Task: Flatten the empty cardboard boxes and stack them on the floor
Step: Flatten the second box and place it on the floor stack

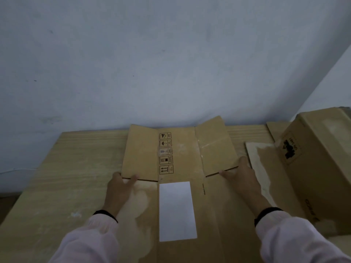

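A flattened brown cardboard box (pixel 178 158) lies on a wooden table (pixel 66 168) in front of me, with a white label (pixel 176 210) and a column of printed handling symbols (pixel 165 153). Its far flaps spread toward the wall. My left hand (pixel 119 188) grips the box's left edge at the flap slit, thumb on top. My right hand (pixel 239 173) holds the right edge at the other flap slit, fingers on the cardboard.
At the right stands another cardboard box (pixel 311 164), still in shape, tilted, with a dark printed logo. A flat pale board or cardboard piece (pixel 254 160) lies under it. A grey-blue wall (pixel 171 63) runs directly behind the table's far edge.
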